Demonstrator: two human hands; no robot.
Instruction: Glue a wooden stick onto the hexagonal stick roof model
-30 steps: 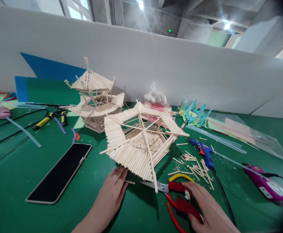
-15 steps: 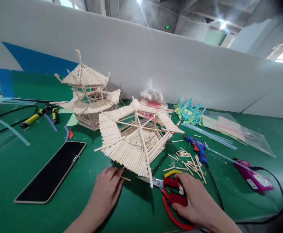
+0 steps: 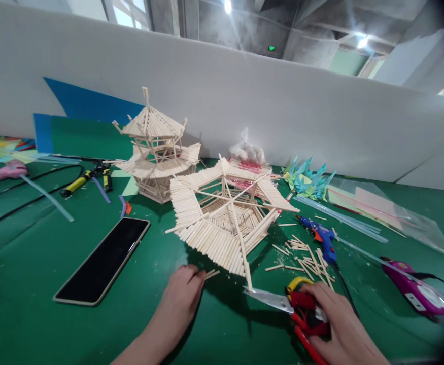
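My left hand (image 3: pixel 183 293) is closed, its fingertips pinching short wooden sticks (image 3: pixel 211 274) just above the green tabletop. My right hand (image 3: pixel 341 322) is wrapped around the red and yellow handles of a pair of scissors (image 3: pixel 271 300), whose blades point left and look closed or nearly so. The tips of the blades are close to the low front corner of an open wooden-stick pavilion frame (image 3: pixel 208 246); I cannot tell if they touch. Loose cut sticks (image 3: pixel 309 258) lie scattered beyond the scissors. Part of the handles is hidden by my right fingers.
Behind stands a tiered stick pagoda (image 3: pixel 155 152). A black-screened phone (image 3: pixel 103 261) lies left. Blue (image 3: pixel 322 238) and pink (image 3: pixel 3 174) glue guns, a purple device (image 3: pixel 415 289), clear glue sticks (image 3: pixel 343 215) and teal paper foliage (image 3: pixel 307 177) are around. Cables cross the table.
The scissors have moved right, away from my left hand, with my right hand holding them. Two stick ends now show at my left fingertips instead of one. The whole view has turned slightly left.
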